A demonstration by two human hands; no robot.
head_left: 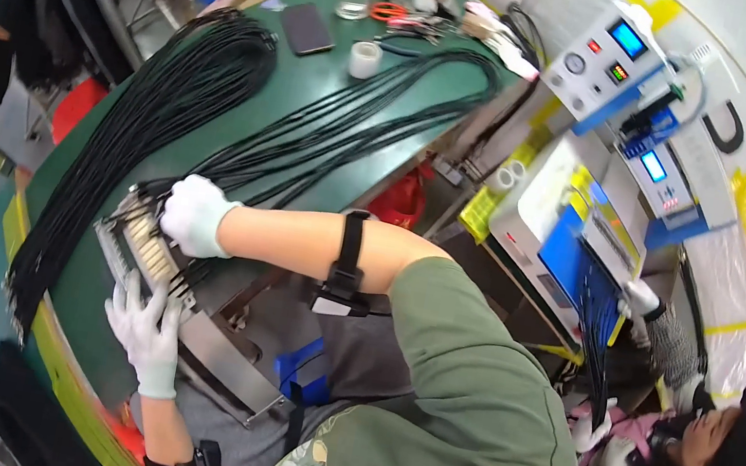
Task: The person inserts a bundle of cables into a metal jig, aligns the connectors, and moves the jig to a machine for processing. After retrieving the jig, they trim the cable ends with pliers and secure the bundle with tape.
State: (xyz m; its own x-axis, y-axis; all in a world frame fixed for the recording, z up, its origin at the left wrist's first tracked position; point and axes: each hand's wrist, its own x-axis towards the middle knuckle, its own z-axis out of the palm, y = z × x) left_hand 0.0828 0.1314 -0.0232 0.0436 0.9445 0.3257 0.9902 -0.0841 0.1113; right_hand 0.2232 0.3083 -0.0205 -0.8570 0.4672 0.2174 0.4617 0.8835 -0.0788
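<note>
A metal fixture (208, 334) with a row of cream slots lies at the near edge of the green table (320, 76). Ends of several black cables (146, 116) are laid into the slots. My right hand (194, 213), in a white glove, is curled over the cable ends at the fixture's far side. Fingers spread, my gloved left hand (145, 328) rests flat on the fixture's near end. A thick bundle of black cables runs from the fixture up the table's left side, and a thinner bundle (364, 108) loops toward the back right.
A dark phone (307, 27), a white tape roll (364, 59) and orange-handled scissors (388, 11) lie at the table's far end. A white tester with blue screens (608, 65) stands at the right. A co-worker's gloved hand (643, 298) works at a blue machine (584, 268).
</note>
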